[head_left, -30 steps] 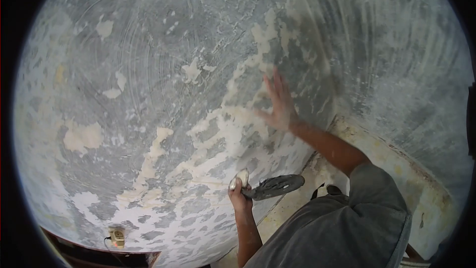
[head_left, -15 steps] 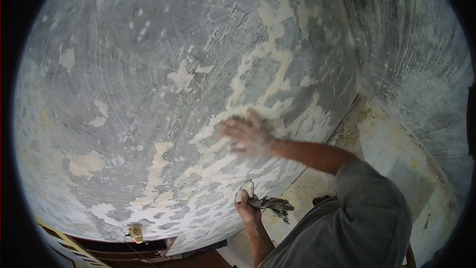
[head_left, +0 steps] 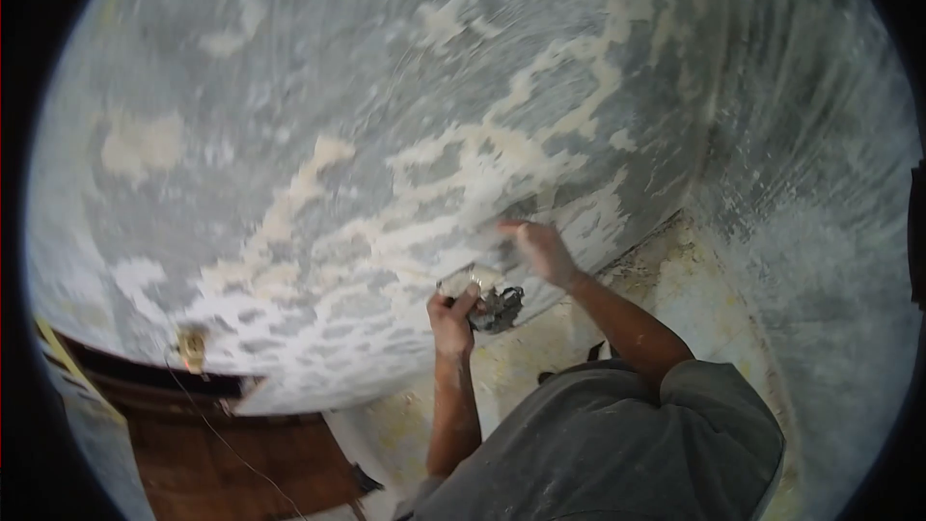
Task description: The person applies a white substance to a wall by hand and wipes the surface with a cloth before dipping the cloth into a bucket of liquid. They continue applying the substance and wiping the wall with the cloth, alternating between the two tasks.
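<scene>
My left hand (head_left: 451, 320) is closed around a pale, whitish piece (head_left: 468, 282) with its thumb on top. A dark grey, ragged, crumpled clump (head_left: 502, 309) hangs from the right side of that grip. Just above and to the right, my right hand (head_left: 545, 253) is in front of the patchy wall (head_left: 376, 183), one finger pointing left. Motion smears its other fingers, and a greyish blur lies beside them. Grey and cream-white patches cover the wall surface around both hands.
A yellowish socket box (head_left: 191, 349) with a thin cord (head_left: 227, 446) sits at the lower left, near a dark recess. Below it is a brown board (head_left: 236, 463). A second wall (head_left: 810, 183) meets the first at the right, above a stained, pale floor (head_left: 723, 299).
My right hand has come down from its spread position on the wall toward my left hand. My left hand has risen with its pale piece and clump. The view has shifted downward.
</scene>
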A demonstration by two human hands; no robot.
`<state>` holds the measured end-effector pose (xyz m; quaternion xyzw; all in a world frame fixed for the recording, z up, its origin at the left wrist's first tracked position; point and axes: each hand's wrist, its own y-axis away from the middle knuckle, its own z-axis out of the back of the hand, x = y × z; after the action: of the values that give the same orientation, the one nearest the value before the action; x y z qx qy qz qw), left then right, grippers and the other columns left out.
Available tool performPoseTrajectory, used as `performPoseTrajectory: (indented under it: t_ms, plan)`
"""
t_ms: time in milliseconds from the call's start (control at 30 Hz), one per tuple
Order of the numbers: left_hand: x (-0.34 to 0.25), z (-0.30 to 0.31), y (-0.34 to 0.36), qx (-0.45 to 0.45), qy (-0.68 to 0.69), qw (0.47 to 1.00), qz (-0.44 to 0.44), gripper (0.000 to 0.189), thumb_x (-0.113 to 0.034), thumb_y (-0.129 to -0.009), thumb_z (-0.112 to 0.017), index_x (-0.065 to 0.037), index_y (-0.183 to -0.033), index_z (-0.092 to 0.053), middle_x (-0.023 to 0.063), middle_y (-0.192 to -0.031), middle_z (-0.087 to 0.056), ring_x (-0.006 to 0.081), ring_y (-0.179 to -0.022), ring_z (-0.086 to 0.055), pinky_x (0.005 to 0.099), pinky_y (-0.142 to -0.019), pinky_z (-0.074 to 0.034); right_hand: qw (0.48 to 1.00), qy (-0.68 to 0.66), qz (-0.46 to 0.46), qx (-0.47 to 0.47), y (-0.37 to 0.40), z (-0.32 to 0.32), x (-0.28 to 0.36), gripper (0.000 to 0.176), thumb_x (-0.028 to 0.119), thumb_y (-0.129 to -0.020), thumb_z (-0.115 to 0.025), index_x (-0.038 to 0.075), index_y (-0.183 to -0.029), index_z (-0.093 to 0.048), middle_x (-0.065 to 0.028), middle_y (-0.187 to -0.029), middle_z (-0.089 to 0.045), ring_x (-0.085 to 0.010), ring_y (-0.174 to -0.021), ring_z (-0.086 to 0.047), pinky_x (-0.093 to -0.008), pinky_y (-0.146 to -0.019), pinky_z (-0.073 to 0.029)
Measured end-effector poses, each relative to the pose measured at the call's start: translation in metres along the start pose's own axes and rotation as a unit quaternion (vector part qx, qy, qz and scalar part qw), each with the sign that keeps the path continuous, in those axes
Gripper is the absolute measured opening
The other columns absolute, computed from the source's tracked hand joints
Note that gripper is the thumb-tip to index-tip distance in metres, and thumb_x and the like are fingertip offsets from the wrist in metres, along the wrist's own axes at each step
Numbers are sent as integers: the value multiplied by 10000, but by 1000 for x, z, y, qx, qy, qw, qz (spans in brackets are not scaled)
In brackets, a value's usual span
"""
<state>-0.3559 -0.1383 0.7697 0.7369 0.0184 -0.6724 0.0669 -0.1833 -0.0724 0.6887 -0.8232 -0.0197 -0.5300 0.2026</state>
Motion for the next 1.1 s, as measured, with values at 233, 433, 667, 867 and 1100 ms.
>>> performPoseTrajectory:
  t_ms: [233, 433, 667, 867, 1100]
  plan:
    - [8, -12, -5, 104, -10, 995, -4, 127, -111, -862, -637, 11, -868, -668, 30, -659, -628, 86, -517, -557, 231, -485, -435, 982, -94, -86, 142, 40, -14, 27, 345, 237, -940, -541, -25, -1162, -582, -62, -1075, -617, -125, -989, -550, -282, -907, -404]
    - [14, -17, 0, 149, -100, 984, -10, 197, -71, -839, -651, -6, -1025, -645, 3, -733, -636, 59, -518, -513, 219, -493, -442, 990, -75, -113, -33, 58, -22, 20, 238, 146, -879, -620, -54, -1007, -622, -41, -911, -619, -90, -832, -549, -254, -755, -430]
    - [70, -35, 3, 140, 111, 982, 65, 79, -86, -834, -678, -41, -801, -621, -4, -643, -569, 97, -543, -562, 251, -479, -439, 974, -39, -124, -188, 51, -16, 40, 153, 146, -830, -674, 10, -814, -607, -18, -754, -602, -92, -675, -552, -246, -609, -432]
    - [47, -26, -19, 133, 102, 986, -9, 69, -90, -850, -658, -23, -838, -650, 1, -684, -615, 65, -584, -545, 230, -518, -431, 978, -41, -205, 13, 48, -14, 49, 238, 215, -858, -670, 9, -956, -601, -12, -838, -604, -78, -674, -549, -247, -596, -437]
    - [38, -39, -7, 224, 158, 949, 154, 88, -112, -850, -650, -70, -899, -590, -9, -656, -574, 94, -517, -569, 248, -471, -473, 983, -8, -150, -109, 50, -9, 46, 328, 341, -959, -515, 29, -907, -605, 18, -757, -569, -55, -641, -519, -234, -558, -419]
